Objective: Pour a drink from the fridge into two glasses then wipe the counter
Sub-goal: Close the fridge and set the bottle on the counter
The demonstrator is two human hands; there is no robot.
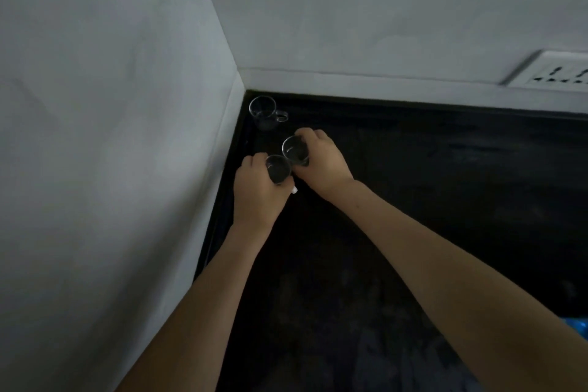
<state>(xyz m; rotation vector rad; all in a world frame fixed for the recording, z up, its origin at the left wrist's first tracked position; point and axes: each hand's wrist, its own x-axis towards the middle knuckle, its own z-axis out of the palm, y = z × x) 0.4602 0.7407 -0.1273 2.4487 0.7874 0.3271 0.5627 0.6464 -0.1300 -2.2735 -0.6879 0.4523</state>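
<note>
From the head view, the left hand (257, 191) is curled round a small clear drinking glass (277, 169), and the right hand (321, 162) grips a second clear glass (295, 151) just beyond it, rims nearly touching, both upright near the black counter (413, 200) corner. A third clear handled cup (265, 113) stands behind, apart (possibly in the way). A white wall socket (553, 71) sits far right.

Black counter (413, 200), wall corner; clear handled cup (264, 113) standing at back corner.
</note>
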